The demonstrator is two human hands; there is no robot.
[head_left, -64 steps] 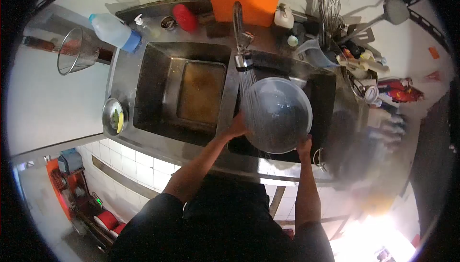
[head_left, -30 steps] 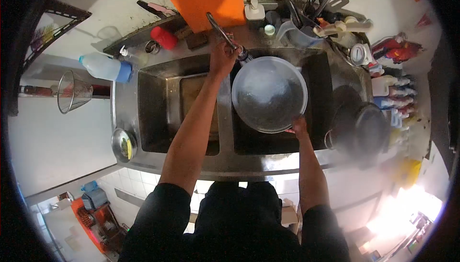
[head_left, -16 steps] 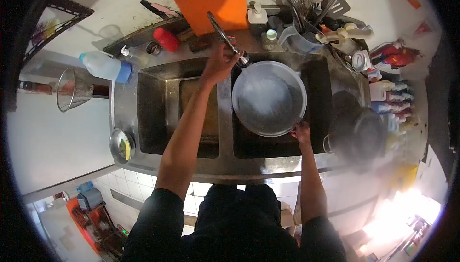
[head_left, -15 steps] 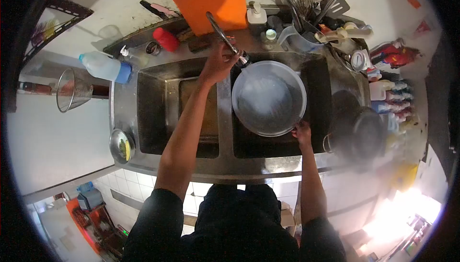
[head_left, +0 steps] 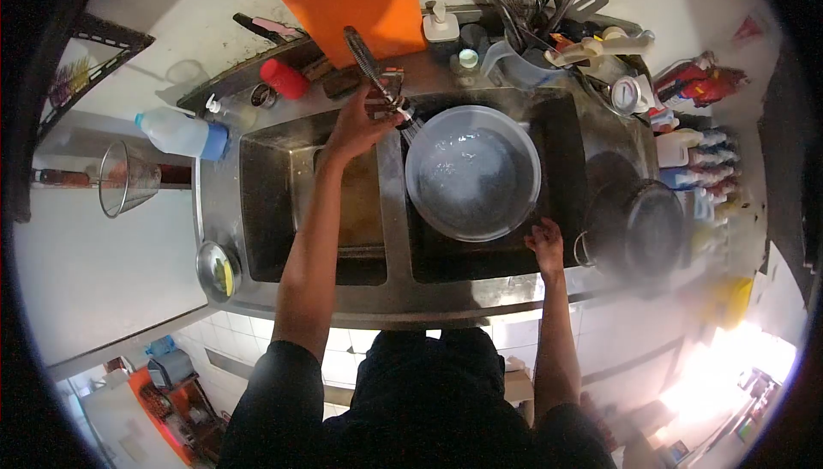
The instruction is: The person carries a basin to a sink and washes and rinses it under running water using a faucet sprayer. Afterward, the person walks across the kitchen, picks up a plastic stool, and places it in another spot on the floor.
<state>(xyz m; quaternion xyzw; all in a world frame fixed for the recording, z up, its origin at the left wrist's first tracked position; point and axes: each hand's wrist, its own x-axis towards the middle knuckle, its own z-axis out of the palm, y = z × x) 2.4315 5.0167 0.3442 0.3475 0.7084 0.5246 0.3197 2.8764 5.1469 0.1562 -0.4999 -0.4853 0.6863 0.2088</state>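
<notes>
Your left hand (head_left: 358,130) is closed around the faucet (head_left: 364,53) near its spray head, just beyond the upper left of the bowl (head_left: 473,177). Your right hand (head_left: 546,246) is open with its fingers loosely bent, just beside the bowl's near right rim; you grip nothing with it, and whether a fingertip touches the rim I cannot tell.

The bowl is round, pale and translucent, with its mouth facing up and water in it, over the right basin (head_left: 561,152). A spray of water (head_left: 413,130) runs from the faucet at the bowl's upper left edge.

Left of the bowl, past the divider, you have the left basin (head_left: 270,212) with brownish liquid (head_left: 360,203) in it. Farther left of the bowl are a metal dish (head_left: 206,273) holding something yellow and green, a large bottle (head_left: 183,133) with a blue base, and a wire strainer (head_left: 127,182).

Beyond the bowl, toward the wall, stand a soap dispenser (head_left: 441,25) and a clear jug (head_left: 523,70); an orange board (head_left: 360,6) leans beyond it to the left, and a red container (head_left: 284,79) lies farther left. Right of the bowl, a dark round pot (head_left: 651,229) sits on the counter, partly blurred.
</notes>
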